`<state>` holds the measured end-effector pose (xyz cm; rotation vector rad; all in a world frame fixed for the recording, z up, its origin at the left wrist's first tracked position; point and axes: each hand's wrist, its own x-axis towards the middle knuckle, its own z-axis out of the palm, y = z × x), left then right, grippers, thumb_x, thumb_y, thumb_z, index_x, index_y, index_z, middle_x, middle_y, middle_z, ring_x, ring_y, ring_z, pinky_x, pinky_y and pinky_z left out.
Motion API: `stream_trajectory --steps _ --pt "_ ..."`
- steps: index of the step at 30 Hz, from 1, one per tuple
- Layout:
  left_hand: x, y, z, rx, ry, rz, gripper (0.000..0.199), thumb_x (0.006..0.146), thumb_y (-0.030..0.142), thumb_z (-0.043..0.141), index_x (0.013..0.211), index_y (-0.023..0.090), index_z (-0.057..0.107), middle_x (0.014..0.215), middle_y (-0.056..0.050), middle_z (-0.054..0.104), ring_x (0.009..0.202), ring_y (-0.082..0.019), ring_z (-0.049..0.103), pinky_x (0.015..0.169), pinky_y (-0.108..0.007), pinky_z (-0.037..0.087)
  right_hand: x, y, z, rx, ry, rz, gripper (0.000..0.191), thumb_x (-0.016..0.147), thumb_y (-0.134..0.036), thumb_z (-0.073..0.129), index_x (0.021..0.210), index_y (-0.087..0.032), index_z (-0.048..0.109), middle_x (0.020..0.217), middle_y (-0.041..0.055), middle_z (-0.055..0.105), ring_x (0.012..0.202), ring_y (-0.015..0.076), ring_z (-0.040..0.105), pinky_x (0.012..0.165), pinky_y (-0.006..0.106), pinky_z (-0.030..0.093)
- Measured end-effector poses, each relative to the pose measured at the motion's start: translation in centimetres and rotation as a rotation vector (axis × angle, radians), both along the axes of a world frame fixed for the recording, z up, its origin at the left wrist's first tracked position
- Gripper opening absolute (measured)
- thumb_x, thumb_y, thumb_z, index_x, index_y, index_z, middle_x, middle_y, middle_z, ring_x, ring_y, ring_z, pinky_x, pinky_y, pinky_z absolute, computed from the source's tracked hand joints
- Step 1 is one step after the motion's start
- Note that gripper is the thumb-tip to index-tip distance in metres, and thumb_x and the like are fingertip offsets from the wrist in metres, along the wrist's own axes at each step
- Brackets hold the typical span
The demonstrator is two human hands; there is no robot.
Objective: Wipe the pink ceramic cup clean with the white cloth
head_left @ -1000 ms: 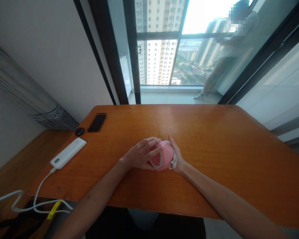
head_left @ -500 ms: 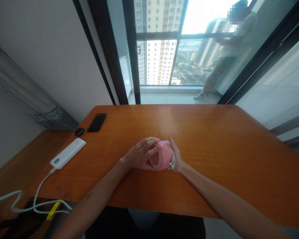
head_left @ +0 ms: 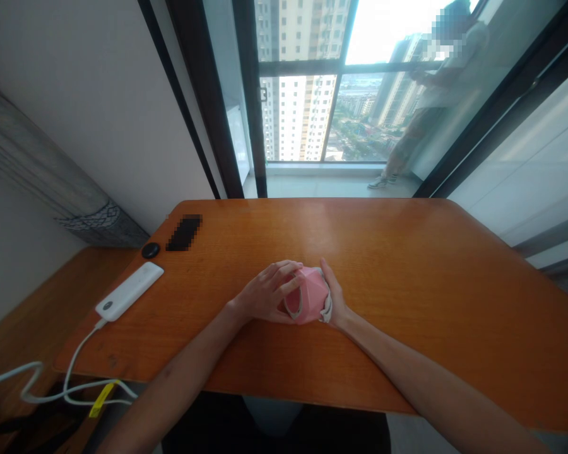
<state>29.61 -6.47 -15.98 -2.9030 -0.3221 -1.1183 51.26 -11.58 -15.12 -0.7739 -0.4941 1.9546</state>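
Note:
Between my two hands is a pink, faceted, hollow-looking object (head_left: 313, 295), with an opening edged in pale grey on its left side. I cannot make out exactly what kind of thing it is. My left hand (head_left: 272, 291) is closed round its left side, the fingers curved over the top and the thumb low near the opening. On the other side my right hand (head_left: 337, 295) cups it, thumb pointing up and away; the other fingers are hidden behind it. Crumpled whitish material (head_left: 327, 309) shows between the pink surface and my right palm.
On the left of the wooden table (head_left: 407, 302) lie a white power bank (head_left: 130, 291) with a cable (head_left: 73, 359), a round black item (head_left: 150, 250) and a blurred dark rectangle (head_left: 184, 232). Beyond the far edge, a person (head_left: 435, 94) stands behind the glass door.
Very little differs. Both hands keep the same hold on the pink object, which has shifted only very slightly.

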Motion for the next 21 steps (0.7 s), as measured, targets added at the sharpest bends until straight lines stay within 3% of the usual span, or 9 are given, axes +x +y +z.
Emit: stream_trajectory --steps 10,21 --pt "0.11 0.09 -0.15 -0.005 -0.012 0.002 0.115 0.092 0.075 0.077 0.177 0.024 0.021 0.161 -0.027 0.053 0.15 -0.042 0.057 0.118 -0.062 0.058 0.03 0.07 -0.31 -0.012 -0.048 -0.024 0.074 0.067 -0.089 0.087 0.088 -0.019 0.074 0.078 0.0054 0.079 0.073 0.0231 0.074 0.071 0.035 0.064" --pt "0.07 0.04 -0.16 -0.045 -0.012 -0.003 0.118 0.088 0.073 0.083 0.177 0.025 0.022 0.162 -0.028 0.053 0.15 -0.042 0.057 0.118 -0.063 0.057 -0.09 0.03 -0.44 0.0 -0.029 -0.058 0.07 0.071 -0.085 0.088 0.09 -0.018 0.076 0.077 0.0048 0.079 0.073 0.0231 0.074 0.07 0.033 0.062"
